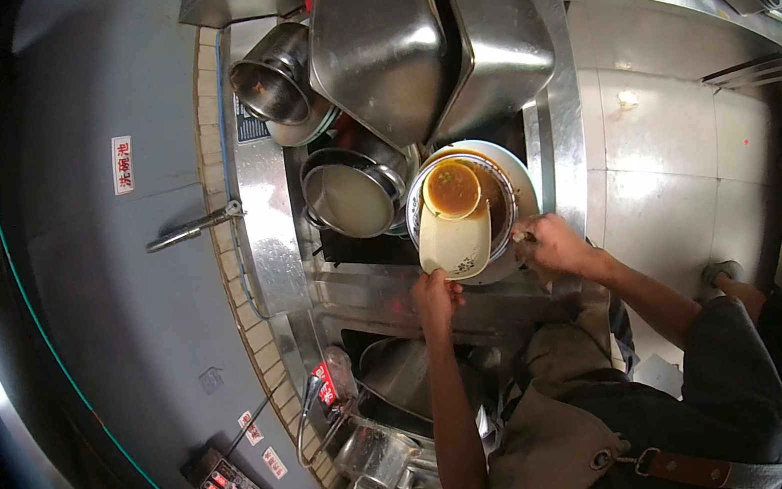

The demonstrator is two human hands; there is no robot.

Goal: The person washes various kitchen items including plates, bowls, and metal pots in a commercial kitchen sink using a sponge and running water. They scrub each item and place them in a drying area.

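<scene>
My left hand (437, 296) grips the near end of a cream oblong dish (457, 243) with a small dark flower pattern. At the dish's far end sits a round cream bowl (453, 189) of brown sauce; whether it rests on the dish or beyond it, I cannot tell. Beneath them is a patterned white bowl (508, 195) with brown liquid, over a wider white bowl or plate (523, 167). My right hand (551, 246) is closed near the white bowl's right edge, and what it holds is too small to make out.
Two large steel containers (376, 44) stand at the far side. Steel pots (348, 195) are on the left, one with cloudy liquid. A faucet (197, 228) juts from the left wall. Steel pans (376, 449) fill the near left. Another person's foot (722, 273) is at right.
</scene>
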